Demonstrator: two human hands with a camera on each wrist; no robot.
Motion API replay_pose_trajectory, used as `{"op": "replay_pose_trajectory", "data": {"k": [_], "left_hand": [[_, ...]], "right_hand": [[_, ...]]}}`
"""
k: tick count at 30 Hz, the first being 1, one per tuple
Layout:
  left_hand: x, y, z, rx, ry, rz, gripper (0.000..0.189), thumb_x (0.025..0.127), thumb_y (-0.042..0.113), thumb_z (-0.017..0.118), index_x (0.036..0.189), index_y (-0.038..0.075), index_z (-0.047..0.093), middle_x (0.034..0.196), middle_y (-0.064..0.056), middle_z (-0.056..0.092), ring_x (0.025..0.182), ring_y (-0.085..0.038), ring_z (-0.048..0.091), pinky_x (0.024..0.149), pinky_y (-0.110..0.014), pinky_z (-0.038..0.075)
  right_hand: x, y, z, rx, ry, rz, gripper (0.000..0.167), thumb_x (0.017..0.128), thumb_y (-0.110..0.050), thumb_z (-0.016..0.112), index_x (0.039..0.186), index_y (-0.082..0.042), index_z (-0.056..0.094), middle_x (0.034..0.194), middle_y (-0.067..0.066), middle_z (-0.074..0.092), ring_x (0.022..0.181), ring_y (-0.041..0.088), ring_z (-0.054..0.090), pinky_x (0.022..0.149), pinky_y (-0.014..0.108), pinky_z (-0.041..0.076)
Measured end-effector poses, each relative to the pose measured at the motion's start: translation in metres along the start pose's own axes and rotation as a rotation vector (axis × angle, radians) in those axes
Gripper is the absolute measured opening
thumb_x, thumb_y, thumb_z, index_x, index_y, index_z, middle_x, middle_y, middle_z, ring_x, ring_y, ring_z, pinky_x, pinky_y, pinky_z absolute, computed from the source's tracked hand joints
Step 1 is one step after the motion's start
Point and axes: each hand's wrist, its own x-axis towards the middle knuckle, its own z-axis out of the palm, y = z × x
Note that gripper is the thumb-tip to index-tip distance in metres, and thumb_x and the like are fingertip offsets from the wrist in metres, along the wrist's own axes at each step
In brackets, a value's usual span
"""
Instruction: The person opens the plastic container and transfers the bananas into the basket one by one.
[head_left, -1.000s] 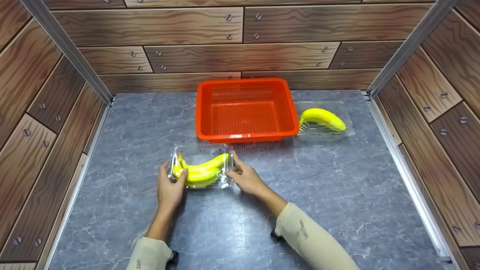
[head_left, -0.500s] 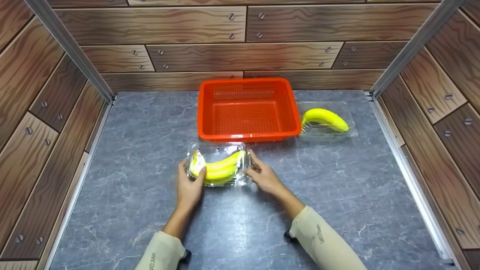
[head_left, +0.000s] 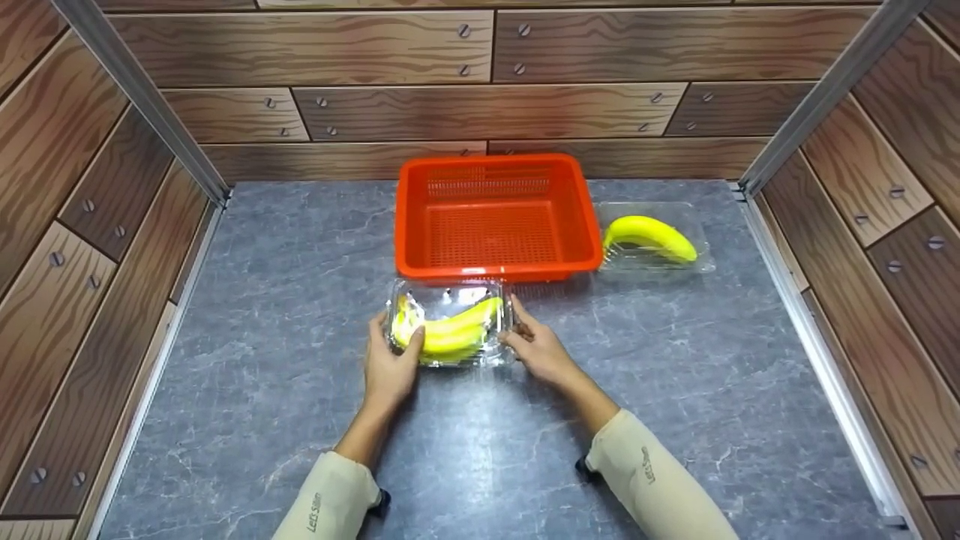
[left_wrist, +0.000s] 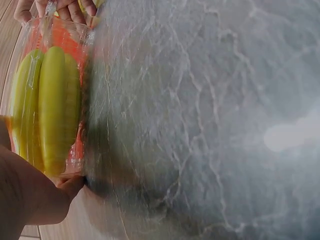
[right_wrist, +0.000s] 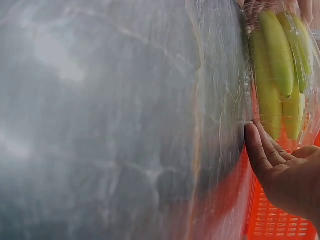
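Observation:
A clear plastic clamshell box (head_left: 442,289) with a bunch of yellow bananas (head_left: 454,330) inside is held level between both hands, just in front of the red basket (head_left: 401,217). My left hand (head_left: 390,367) grips its left end, thumb over the lid. At the opposite end, my right hand (head_left: 544,351) pinches the edge between thumb and fingers. In the left wrist view the bananas (left_wrist: 52,100) show through the plastic above the left hand (left_wrist: 37,192). The right wrist view has the right hand's fingers (right_wrist: 257,145) under the box end.
A second clear box (head_left: 675,210) with one banana (head_left: 652,234) lies right of the basket, close against its side. The grey marbled tabletop (head_left: 285,315) is bounded by wood-patterned walls (head_left: 390,116) at the back and both sides.
Both hands have carried the banana box rightward and slightly away, up to the basket's front edge. The basket and the second box stay where they were.

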Motion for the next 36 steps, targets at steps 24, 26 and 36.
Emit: {"op": "replay_pose_trajectory", "data": {"k": [24, 26, 36], "left_hand": [[0.022, 0.006, 0.012, 0.004, -0.018, 0.01, 0.071, 0.096, 0.037, 0.078, 0.153, 0.01, 0.045, 0.16, -0.022, 0.053, 0.151, -0.04, 0.05, 0.129, -0.055, 0.037], [0.023, 0.007, 0.012, 0.007, -0.022, 0.003, 0.072, 0.096, 0.039, 0.077, 0.154, 0.011, 0.045, 0.16, -0.022, 0.053, 0.151, -0.04, 0.05, 0.129, -0.055, 0.037], [0.027, 0.007, 0.013, 0.025, -0.022, 0.011, 0.071, 0.097, 0.039, 0.076, 0.153, 0.008, 0.044, 0.158, -0.024, 0.053, 0.151, -0.041, 0.05, 0.129, -0.055, 0.037]], "right_hand": [[0.026, 0.001, -0.011, 0.044, 0.006, -0.01, 0.095, 0.103, -0.026, 0.07, 0.173, -0.017, 0.006, 0.167, 0.027, 0.038, 0.118, 0.026, 0.064, 0.087, 0.032, 0.061], [0.028, 0.0, -0.013, 0.012, 0.002, -0.02, 0.097, 0.103, -0.028, 0.07, 0.173, -0.017, 0.005, 0.179, 0.022, 0.014, 0.133, 0.034, 0.061, 0.106, 0.042, 0.058], [0.043, -0.002, -0.018, 0.035, -0.036, -0.02, 0.107, 0.096, -0.027, 0.072, 0.173, -0.02, -0.003, 0.18, 0.014, -0.018, 0.155, 0.042, 0.044, 0.104, 0.043, 0.06]]}}
